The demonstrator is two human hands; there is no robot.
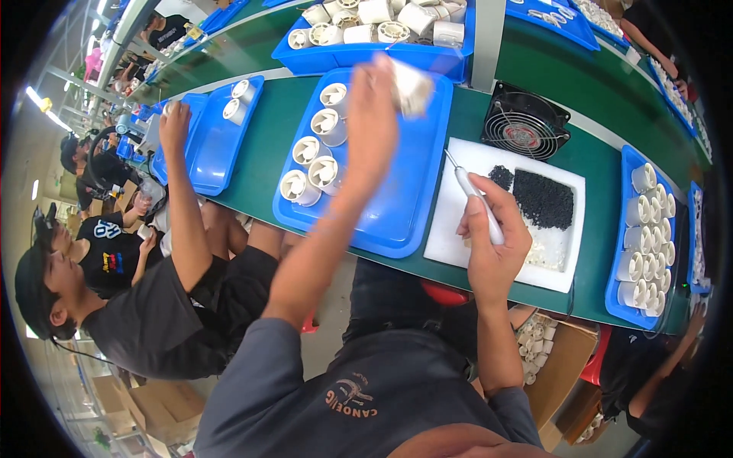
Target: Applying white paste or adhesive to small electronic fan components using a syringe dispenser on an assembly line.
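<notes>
My left hand (372, 126) is raised over the blue tray (416, 221) in front of me. Its fingers close on a white plastic cylinder part (412, 90), smeared by motion. Several similar white cylinders (299, 188) with vaned insides stand along the tray's left side. In my right hand (495, 244) is a white pen-shaped tool (468, 185) with a thin metal tip, pointing up and left. It is held above the left part of a white foam tray (450, 229). Small black pieces (544, 200) and small whitish pieces (546, 248) lie in the foam tray's recess.
A black fan (527, 122) with a wire guard stands behind the foam tray. A blue bin (374, 59) heaped with white parts is at the back. Another tray (641, 237) of white cylinders sits right. On the left, a co-worker's hand (174, 126) reaches over further blue trays (206, 164).
</notes>
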